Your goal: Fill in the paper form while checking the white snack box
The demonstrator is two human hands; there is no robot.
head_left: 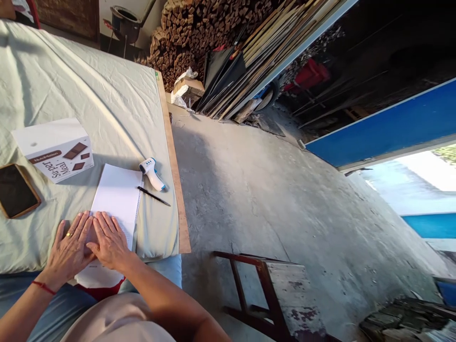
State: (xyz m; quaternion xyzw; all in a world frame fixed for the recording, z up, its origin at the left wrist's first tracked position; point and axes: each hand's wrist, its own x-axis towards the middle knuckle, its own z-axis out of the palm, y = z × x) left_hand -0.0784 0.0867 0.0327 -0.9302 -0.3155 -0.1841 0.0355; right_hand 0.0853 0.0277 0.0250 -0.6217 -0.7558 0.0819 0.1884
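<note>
My left hand lies flat, fingers stretched out, at the near left edge of a white paper pad. Beside it my right hand rests flat on the pad's lower part, its fingers straight and the thumb meeting the left hand. Both hands hold nothing. A black pen lies just right of the pad. Beyond the pen sits a white and blue infrared thermometer. Left of the pad stands a white box with brown print, and a dark phone in a brown-edged case lies near it.
A pale cloth covers the table, whose wooden edge shows on the right. A wooden chair lies or stands tilted on the concrete floor. Stacked wood and leaning boards stand at the back.
</note>
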